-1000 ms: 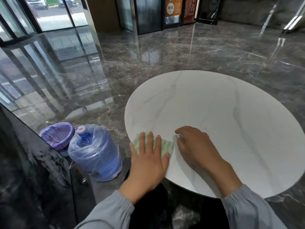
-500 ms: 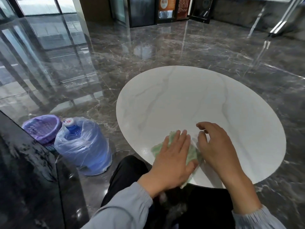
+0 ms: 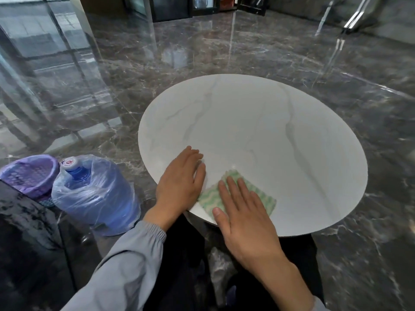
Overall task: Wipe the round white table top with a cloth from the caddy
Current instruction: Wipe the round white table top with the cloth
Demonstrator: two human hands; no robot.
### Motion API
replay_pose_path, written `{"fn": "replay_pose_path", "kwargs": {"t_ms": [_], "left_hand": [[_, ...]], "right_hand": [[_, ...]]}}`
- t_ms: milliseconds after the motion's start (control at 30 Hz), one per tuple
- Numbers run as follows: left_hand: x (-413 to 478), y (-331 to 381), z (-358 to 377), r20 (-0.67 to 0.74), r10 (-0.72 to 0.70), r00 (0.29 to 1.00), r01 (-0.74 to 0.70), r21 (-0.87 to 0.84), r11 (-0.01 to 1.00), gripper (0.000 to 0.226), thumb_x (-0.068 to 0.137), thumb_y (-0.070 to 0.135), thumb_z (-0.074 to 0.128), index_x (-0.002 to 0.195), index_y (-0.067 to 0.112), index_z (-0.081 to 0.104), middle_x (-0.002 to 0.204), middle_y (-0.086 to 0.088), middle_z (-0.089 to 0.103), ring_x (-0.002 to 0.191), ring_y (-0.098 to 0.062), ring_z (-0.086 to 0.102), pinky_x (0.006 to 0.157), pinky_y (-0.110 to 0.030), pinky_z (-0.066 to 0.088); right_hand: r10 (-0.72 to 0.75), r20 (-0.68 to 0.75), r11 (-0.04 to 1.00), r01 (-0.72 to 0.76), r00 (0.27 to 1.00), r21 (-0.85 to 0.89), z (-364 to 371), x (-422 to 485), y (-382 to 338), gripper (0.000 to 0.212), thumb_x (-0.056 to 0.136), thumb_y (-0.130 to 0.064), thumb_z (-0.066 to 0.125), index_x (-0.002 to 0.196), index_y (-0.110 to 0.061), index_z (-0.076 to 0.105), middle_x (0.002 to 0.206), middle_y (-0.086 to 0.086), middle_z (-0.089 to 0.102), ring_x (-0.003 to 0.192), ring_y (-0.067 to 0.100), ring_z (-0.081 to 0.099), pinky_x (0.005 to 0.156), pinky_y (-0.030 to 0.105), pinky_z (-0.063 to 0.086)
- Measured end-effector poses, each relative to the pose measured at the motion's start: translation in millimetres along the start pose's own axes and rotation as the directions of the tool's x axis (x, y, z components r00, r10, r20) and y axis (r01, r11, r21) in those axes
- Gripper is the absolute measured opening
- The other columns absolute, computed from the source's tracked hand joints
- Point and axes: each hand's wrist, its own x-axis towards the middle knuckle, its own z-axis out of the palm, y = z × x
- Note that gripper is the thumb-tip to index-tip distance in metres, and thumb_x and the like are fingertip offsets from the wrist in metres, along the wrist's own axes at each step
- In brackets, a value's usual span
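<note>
Right hand (image 3: pixel 241 212) flat on wavy green cloth (image 3: pixel 258 194); left hand (image 3: pixel 180 181) flat on marble-veined round table (image 3: pixel 280 135).

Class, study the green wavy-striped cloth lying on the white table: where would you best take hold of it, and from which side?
Probably pinch the cloth at its free far-right corner, coming from above right; it lies flat, the right hand covers its middle, and the left hand borders its left edge.
</note>
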Motion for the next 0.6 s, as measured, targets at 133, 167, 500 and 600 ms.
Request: {"fn": "replay_pose_path", "kwargs": {"t_ms": [133, 167, 500, 600], "left_hand": [[-1, -1, 0, -0.057, 0.009, 0.998, -0.008, 0.009, 1.000, 0.025, 0.104, 0.022, 0.058, 0.124, 0.013, 0.071, 0.131, 0.000, 0.069, 0.135, -0.017, 0.055, 0.114, -0.027, 0.035], [-1, 0, 0, -0.060, 0.006, 0.998, -0.006, 0.010, 1.000, 0.023, 0.104, 0.022, 0.058, 0.122, 0.014, 0.071, 0.128, 0.001, 0.069, 0.132, -0.016, 0.056, 0.112, -0.027, 0.037], [2, 3, -10, -0.016, -0.239, 0.971, 0.227, -0.255, 0.940, 0.032, 0.104, 0.037, 0.042, 0.117, 0.027, 0.070, 0.114, 0.018, 0.065, 0.114, -0.004, 0.055, 0.093, -0.023, 0.037], [0, 1, -11, -0.030, -0.202, 0.979, 0.189, -0.246, 0.951, 0.032, 0.103, 0.036, 0.043, 0.117, 0.025, 0.070, 0.113, 0.014, 0.067, 0.113, -0.007, 0.057, 0.095, -0.024, 0.039]], "right_hand": [[0.042, 0.076, 0.998, -0.038, 0.996, -0.055, -8, -23, 14, 0.063, 0.093, -0.056, -0.014, 0.154, -0.047, -0.025, 0.160, -0.021, -0.036, 0.143, -0.001, -0.041, 0.119, 0.025, -0.021], [0.043, 0.072, 0.998, -0.040, 0.996, -0.046, -7, -25, 16, 0.063, 0.093, -0.059, -0.013, 0.155, -0.050, -0.020, 0.161, -0.021, -0.034, 0.145, -0.001, -0.038, 0.119, 0.024, -0.020], [-0.300, 0.001, 0.929, 0.292, 0.954, -0.226, 11, 2, 12, 0.056, 0.109, -0.048, 0.026, 0.161, -0.029, 0.033, 0.167, 0.000, 0.031, 0.156, 0.029, 0.022, 0.124, 0.044, 0.022], [-0.255, -0.015, 0.949, 0.248, 0.967, -0.194, 23, 14, -7, 0.056, 0.107, -0.048, 0.029, 0.160, -0.029, 0.035, 0.166, 0.000, 0.035, 0.154, 0.033, 0.028, 0.121, 0.052, 0.031]]}}
